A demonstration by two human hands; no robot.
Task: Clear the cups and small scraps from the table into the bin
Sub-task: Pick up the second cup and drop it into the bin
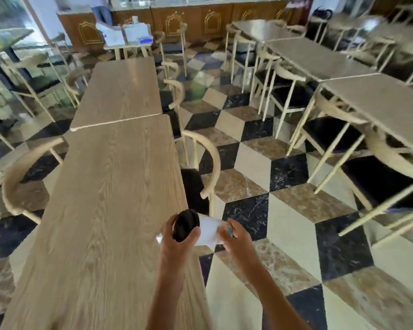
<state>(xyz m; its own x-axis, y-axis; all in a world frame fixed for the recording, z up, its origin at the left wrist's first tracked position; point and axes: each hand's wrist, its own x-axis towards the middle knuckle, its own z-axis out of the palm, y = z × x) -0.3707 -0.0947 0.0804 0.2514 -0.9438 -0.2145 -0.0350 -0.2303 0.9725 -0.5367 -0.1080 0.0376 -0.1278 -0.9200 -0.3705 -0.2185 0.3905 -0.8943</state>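
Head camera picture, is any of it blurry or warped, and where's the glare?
Head view: sharpest around the white cup held in both hands; right-side tables smear with blur; wide-angle bending at edges; window glare washes the far tabletop.

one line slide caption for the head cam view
Both hands, left and right, hold a tipped white cup with black lid beside a long wooden table.

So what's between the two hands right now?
In the head view, a white cup with a black lid, tipped sideways, spans from the left hand to the right hand.
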